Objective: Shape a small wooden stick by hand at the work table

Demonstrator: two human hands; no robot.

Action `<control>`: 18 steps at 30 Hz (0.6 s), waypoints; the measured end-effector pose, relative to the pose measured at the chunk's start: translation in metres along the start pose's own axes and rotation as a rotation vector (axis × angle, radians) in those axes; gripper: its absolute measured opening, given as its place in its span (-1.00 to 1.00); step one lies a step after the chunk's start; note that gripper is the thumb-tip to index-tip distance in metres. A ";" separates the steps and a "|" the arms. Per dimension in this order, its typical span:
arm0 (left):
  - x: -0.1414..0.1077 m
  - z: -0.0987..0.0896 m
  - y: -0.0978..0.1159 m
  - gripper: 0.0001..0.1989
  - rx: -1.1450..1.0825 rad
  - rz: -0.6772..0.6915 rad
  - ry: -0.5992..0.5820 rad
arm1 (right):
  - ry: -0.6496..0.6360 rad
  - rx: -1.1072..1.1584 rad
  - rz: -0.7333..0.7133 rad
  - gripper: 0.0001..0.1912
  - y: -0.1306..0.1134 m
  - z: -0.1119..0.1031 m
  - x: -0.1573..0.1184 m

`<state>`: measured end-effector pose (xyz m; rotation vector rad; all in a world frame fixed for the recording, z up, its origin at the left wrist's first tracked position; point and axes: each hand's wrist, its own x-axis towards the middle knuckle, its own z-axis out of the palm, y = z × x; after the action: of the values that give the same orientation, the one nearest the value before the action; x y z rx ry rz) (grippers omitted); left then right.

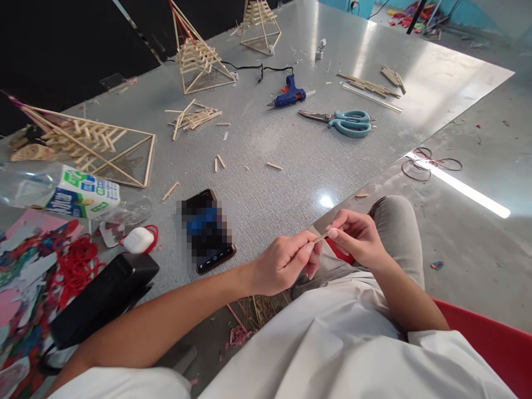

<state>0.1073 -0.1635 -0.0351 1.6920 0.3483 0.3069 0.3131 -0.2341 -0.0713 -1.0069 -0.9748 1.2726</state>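
A thin wooden stick spans the gap between my two hands, above my lap by the table's edge. My left hand is closed around one end of it, fingers curled. The other end is pinched between the thumb and fingertips of my right hand. A phone lies on the table left of my left hand. Short stick pieces are scattered on the grey table. Farther back lie a blue glue gun and scissors with light blue handles.
Stick pyramids stand at the back and left. A stick pile and longer sticks lie on the table. At the left are a plastic bottle, a black case, red string and a white earphone case.
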 end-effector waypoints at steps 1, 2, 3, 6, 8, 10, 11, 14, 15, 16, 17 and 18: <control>0.000 0.000 0.000 -0.71 -0.009 -0.008 0.011 | -0.005 0.006 0.007 -0.63 0.001 0.000 0.000; 0.000 0.001 0.000 -0.70 -0.035 -0.018 0.022 | -0.011 0.012 0.014 -0.63 0.001 0.000 0.000; -0.001 0.001 -0.001 -0.68 -0.072 -0.028 0.029 | -0.019 0.019 0.020 -0.62 0.002 0.000 0.000; -0.003 0.001 -0.004 -0.59 -0.176 -0.031 0.024 | -0.025 0.035 0.030 -0.63 0.005 -0.002 0.001; -0.003 0.001 -0.005 -0.55 -0.179 -0.011 0.012 | -0.015 0.043 0.028 -0.63 0.006 -0.003 0.002; -0.003 0.000 -0.006 -0.56 -0.163 0.011 0.000 | -0.010 0.048 0.023 -0.65 0.006 -0.003 0.003; -0.003 -0.001 -0.006 -0.58 -0.157 0.019 -0.003 | -0.011 0.052 0.017 -0.65 0.006 -0.003 0.003; -0.003 0.000 -0.007 -0.64 -0.161 0.030 -0.003 | -0.010 0.057 -0.013 -0.70 0.004 -0.003 0.001; -0.003 0.001 -0.007 -0.66 -0.162 0.027 -0.001 | -0.008 0.054 -0.027 -0.73 0.004 -0.003 0.000; -0.002 0.001 -0.007 -0.67 -0.161 0.023 -0.002 | -0.005 0.047 -0.043 -0.75 0.004 -0.003 -0.001; -0.002 0.002 -0.007 -0.69 -0.155 0.018 -0.001 | -0.003 0.037 -0.057 -0.77 0.004 -0.004 -0.002; -0.001 0.002 -0.006 -0.69 -0.147 0.017 -0.004 | -0.003 0.027 -0.071 -0.79 0.005 -0.006 -0.004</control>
<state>0.1064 -0.1651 -0.0419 1.5514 0.3015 0.3335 0.3169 -0.2377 -0.0776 -0.9419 -0.9847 1.2256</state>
